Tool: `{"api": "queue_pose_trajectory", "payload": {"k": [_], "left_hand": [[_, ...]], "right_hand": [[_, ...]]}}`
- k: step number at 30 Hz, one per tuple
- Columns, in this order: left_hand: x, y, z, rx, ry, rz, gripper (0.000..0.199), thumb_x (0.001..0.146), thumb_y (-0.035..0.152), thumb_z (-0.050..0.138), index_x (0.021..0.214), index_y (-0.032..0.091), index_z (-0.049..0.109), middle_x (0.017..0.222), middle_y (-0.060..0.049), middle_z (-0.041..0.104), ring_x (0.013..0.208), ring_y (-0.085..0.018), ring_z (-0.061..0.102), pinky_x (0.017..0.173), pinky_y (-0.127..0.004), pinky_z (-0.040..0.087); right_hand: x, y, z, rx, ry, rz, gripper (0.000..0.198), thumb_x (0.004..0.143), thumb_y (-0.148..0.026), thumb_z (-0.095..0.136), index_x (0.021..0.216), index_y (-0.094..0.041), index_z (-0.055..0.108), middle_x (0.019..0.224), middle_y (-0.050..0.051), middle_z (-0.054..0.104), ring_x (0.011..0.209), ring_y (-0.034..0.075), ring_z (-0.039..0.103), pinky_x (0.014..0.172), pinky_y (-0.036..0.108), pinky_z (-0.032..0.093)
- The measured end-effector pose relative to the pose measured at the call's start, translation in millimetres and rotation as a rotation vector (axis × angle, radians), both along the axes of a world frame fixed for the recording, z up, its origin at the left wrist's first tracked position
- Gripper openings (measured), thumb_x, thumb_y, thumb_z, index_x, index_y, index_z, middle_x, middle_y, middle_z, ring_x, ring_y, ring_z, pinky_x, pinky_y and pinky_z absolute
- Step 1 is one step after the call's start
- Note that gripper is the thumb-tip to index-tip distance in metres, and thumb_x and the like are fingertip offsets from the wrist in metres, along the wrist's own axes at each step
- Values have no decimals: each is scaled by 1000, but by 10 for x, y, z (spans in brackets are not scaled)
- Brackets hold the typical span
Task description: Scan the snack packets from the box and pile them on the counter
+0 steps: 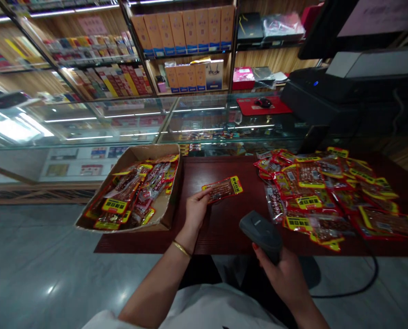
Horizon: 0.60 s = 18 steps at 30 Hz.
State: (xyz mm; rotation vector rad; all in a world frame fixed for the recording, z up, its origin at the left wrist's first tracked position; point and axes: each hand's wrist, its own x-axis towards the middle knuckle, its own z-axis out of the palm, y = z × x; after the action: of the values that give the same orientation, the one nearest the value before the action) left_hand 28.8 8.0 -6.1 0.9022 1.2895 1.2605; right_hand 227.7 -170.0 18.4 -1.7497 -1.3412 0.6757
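Observation:
My left hand [196, 208] pinches one end of a flat snack packet [224, 188] with red and yellow edges, just over the dark red table. In my right hand [284, 269] is a grey handheld barcode scanner [261, 232], its head angled up and left toward the packet. The fingers wrap its handle, partly hidden. To the left, a cardboard box [166, 217] holds several similar packets [116, 205]. A loose heap of the same packets [307, 201] lies on the right side of the table.
Behind the dark red table [221, 235] stands a glass display counter [121, 119] with a mouse [263, 103] on a red mat. A monitor and a black machine [314, 91] are at the right. The scanner's cable [358, 290] loops at lower right. Shelves hold boxes [190, 32].

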Motion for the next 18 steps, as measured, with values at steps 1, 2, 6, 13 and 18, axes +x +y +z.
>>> {"api": "queue_pose_trajectory", "payload": {"k": [1,2,6,13,18], "left_hand": [[-4,-7,7,7,26,0,26,72,23,77,97,19,84,98,-8,82,92,-22,76,94,-36,57],[-6,-16,15,19,58,-5,27,72,25,77,98,19,84,99,-8,82,94,-22,76,94,-36,57],[59,-46,48,23,104,-93,28,69,27,80,96,19,84,98,-8,82,92,-23,75,87,-34,59],[961,352,133,-105,-346,-198,43,65,25,86,107,16,82,94,-9,81,78,-18,74,77,-30,59],[1911,951,279,-93,-371,-259,42,76,14,75,118,11,76,112,-13,77,88,-16,72,85,-28,57]], "right_hand": [[-1,-7,-3,10,10,-2,36,89,-54,64,93,-21,80,70,6,80,64,27,78,70,33,63],[2,-16,-9,17,21,-2,35,89,-53,64,93,-21,80,72,6,81,65,27,78,72,33,64],[71,-85,-79,39,61,20,30,89,-47,65,93,-21,79,84,8,83,76,28,80,76,32,64],[308,-205,-285,12,78,-57,31,88,-49,68,93,-22,81,90,8,84,86,29,81,77,31,64],[386,-208,-351,49,51,-156,36,86,-56,69,86,-22,81,85,8,84,79,30,81,71,30,64]]}}
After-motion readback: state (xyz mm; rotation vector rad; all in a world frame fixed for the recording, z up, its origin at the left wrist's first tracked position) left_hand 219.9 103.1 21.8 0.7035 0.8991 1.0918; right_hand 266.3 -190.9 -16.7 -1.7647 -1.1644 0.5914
